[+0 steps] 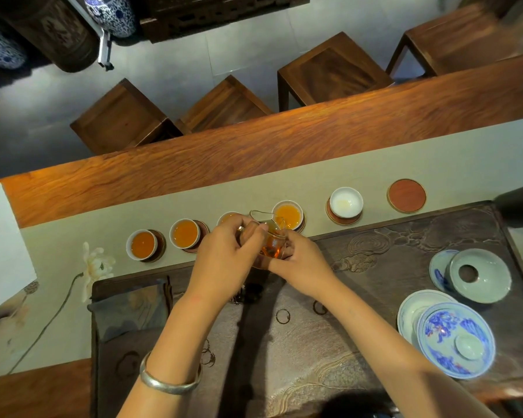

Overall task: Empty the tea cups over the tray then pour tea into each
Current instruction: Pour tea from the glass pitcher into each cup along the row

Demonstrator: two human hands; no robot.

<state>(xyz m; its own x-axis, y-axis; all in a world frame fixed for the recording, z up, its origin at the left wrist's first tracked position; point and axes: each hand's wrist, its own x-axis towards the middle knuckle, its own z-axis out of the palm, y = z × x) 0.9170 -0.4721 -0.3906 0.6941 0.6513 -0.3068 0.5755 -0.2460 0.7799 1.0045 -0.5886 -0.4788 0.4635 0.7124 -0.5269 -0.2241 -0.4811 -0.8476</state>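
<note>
A row of small white tea cups stands on round coasters along the beige runner. The leftmost cup (142, 244), its neighbour (185, 233) and a cup (288, 215) further right hold amber tea; one more cup (228, 218) is half hidden behind my left hand. A fifth cup (346, 202) shows only a pale film inside. A glass pitcher (271, 243) with amber tea is tilted, its spout at the rim of the filled cup further right. My left hand (224, 257) grips the pitcher's left side and my right hand (299, 263) steadies its lower right side.
A dark carved tea tray (390, 236) lies under my arms. A bare round coaster (406, 195) sits at the row's right end. Two lidded bowls on saucers (456, 337) (477, 274) stand at the tray's right. A folded cloth (130, 309) lies left; stools stand beyond the table.
</note>
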